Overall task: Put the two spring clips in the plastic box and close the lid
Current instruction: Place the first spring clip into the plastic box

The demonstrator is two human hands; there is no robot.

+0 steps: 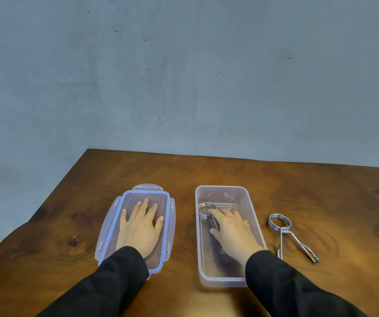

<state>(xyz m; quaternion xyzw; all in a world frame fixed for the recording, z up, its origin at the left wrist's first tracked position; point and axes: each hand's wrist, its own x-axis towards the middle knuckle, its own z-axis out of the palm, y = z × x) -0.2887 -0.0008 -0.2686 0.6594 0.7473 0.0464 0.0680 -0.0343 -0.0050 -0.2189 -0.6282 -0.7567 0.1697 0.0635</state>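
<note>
The clear plastic box (253, 216) stands open on the wooden table, right of centre. My right hand (232, 227) reaches into it and lies over one metal spring clip (204, 210). The index fingertip touches the clip's coil and its handles run under my thumb and palm. The second spring clip (282, 227) lies on the table just right of the box, coil away from me and handles toward me. The lid (169, 227), clear with a blue seal and side latches, lies flat to the left of the box. My left hand (140, 227) rests flat on it, fingers spread.
The brown wooden table (321, 191) ends at a far edge in front of a grey wall, and its left edge runs diagonally close to the lid. Black sleeves cover both forearms.
</note>
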